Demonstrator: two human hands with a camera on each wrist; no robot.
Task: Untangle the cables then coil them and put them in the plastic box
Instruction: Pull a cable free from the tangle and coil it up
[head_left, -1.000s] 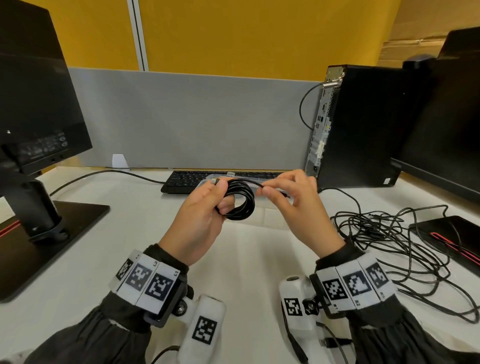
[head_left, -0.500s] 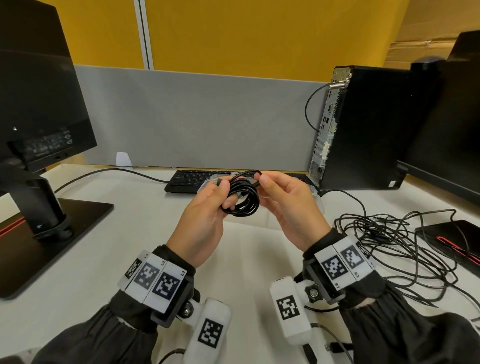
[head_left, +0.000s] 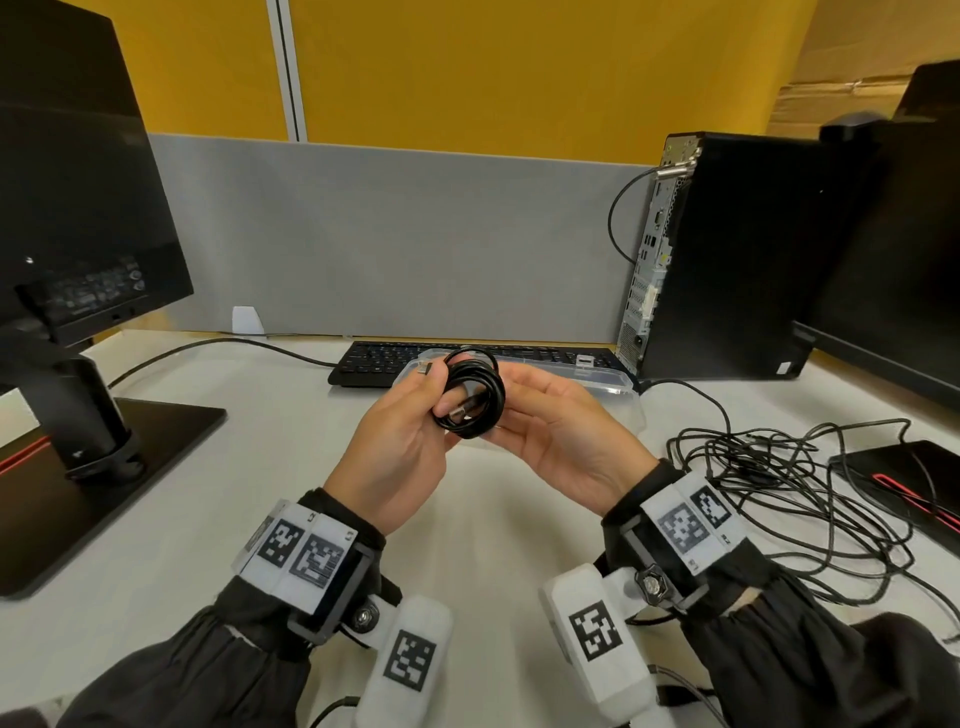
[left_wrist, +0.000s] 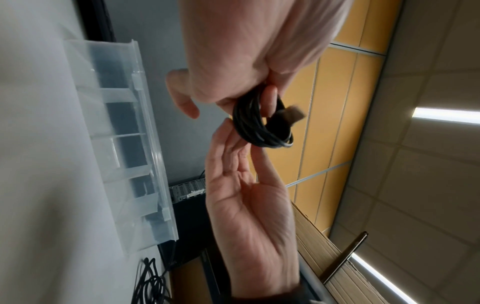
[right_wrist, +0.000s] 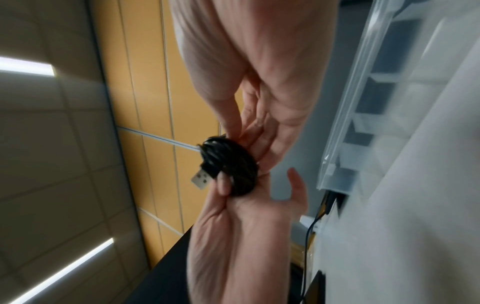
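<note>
My left hand grips the coil; my right hand just let go, flat beside it. Box next.

Black cable coil, tight small loops w/ a silver USB plug poking out, up in the air above the clear plastic box. Box sits open on the desk in front of the keyboard, divided into compartments, cable not in it yet. Rest of the black cables lie tangled in a loose heap on the desk, right of the box.
</note>
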